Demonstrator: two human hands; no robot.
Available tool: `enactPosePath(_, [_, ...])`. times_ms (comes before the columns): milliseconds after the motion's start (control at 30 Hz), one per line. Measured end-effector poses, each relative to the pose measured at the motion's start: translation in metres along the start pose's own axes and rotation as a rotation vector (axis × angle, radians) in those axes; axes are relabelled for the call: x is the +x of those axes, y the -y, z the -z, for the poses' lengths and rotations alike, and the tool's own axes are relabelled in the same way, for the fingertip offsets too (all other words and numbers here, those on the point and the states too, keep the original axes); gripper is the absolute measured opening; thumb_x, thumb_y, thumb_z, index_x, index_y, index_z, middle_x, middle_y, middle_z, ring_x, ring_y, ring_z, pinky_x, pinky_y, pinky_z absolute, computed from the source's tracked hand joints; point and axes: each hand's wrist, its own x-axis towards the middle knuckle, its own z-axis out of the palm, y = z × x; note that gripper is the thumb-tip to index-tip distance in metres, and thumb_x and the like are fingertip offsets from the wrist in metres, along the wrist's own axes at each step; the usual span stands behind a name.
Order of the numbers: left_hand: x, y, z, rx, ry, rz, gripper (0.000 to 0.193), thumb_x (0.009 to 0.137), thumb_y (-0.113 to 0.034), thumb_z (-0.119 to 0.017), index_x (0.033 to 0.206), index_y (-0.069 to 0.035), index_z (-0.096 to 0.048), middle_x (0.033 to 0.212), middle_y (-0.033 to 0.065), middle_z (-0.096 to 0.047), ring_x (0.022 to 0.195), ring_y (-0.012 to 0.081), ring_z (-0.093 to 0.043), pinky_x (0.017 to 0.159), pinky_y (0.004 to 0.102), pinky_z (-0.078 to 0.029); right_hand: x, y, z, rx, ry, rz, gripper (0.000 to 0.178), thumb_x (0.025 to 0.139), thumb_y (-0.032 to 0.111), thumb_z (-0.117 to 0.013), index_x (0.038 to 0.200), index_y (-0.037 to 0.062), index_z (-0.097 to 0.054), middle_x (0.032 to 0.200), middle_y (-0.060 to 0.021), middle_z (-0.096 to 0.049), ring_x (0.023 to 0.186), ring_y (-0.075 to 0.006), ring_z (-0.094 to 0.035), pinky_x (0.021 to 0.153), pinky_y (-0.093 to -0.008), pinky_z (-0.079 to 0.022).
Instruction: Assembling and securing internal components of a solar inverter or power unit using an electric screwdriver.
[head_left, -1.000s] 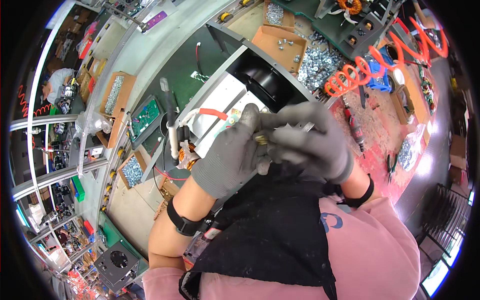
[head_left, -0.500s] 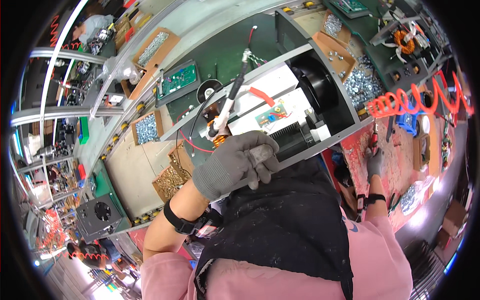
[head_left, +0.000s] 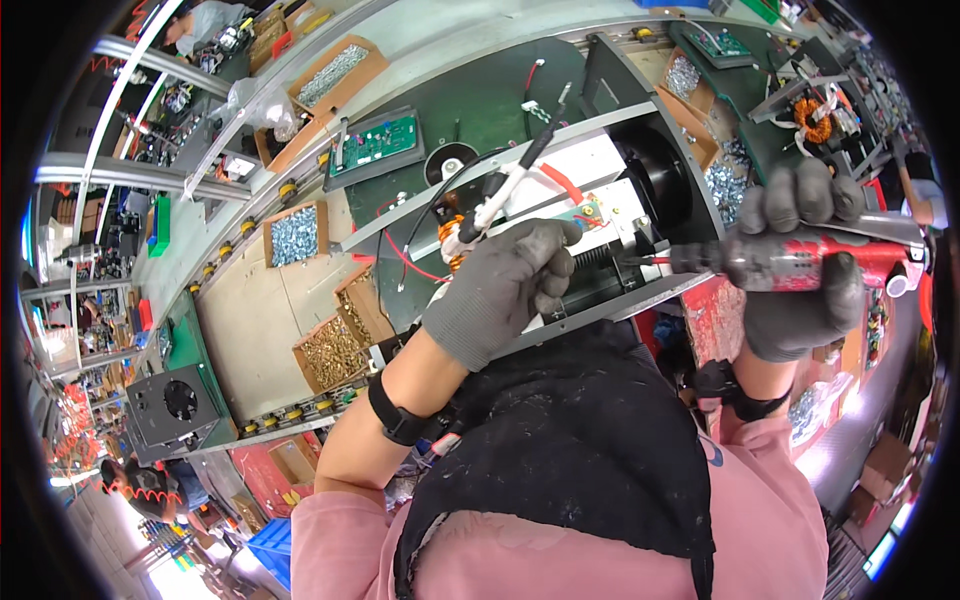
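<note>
In front of me lies a grey metal case with a round black fan, white blocks, a small circuit board and a copper-wound coil. My left hand, in a grey glove, is over its near side with fingers curled together; what they hold, if anything, is hidden. My right hand, also gloved, is wrapped round a red and grey power screwdriver. The screwdriver lies nearly level, its bit pointing left over the case's right part, near a metal bracket. Whether the bit touches anything I cannot tell.
A green circuit board sits in a tray behind the case. Cardboard boxes of silver screws and brass-coloured fasteners stand to the left. Another open unit with an orange coil is at far right. Rollers line the bench edge.
My right hand has come up from the right side with the screwdriver, bringing it over the case. My left hand has shifted slightly right and up, its fingers curled tighter.
</note>
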Motion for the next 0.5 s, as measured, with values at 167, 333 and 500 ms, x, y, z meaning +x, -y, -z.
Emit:
enactPosePath(167, [-0.014,-0.003,0.005,0.091,-0.083,-0.038,0.042,0.096,-0.037,-0.048,0.103,0.002,-0.058,0.066,0.0018,-0.05,0.055,0.0099,-0.043,0.048,0.023,-0.035,0.02,-0.045,-0.03,0.0,0.056,-0.01,0.037,0.084,0.019,-0.062,0.117,0.0094,-0.05,0.093,-0.0113,-0.049,0.082,-0.0225,-0.052,0.075,-0.0413,-0.045])
enactPosePath(333, [-0.013,-0.006,0.017,0.102,-0.02,0.049,0.027,0.097,-0.025,-0.043,0.092,0.001,-0.05,0.065,0.0012,-0.046,0.051,0.0096,-0.041,0.046,0.0237,-0.034,0.021,-0.061,-0.045,-0.13,0.032,-0.027,0.032,0.084,0.024,-0.061,0.111,0.0113,-0.05,0.083,-0.0042,-0.038,0.074,-0.018,-0.044,0.067,-0.0333,-0.041])
enactPosePath(500, [-0.009,-0.01,0.017,1.095,0.065,-0.424,0.016,0.084,-0.005,-0.052,0.096,0.001,-0.044,0.065,0.0063,-0.053,0.055,0.0168,-0.051,0.049,0.0297,-0.04,0.024,-0.057,-0.039,-0.184,0.125,0.007,0.032,0.084,0.025,-0.061,0.111,0.0117,-0.05,0.083,-0.0034,-0.039,0.072,-0.0171,-0.044,0.065,-0.033,-0.041])
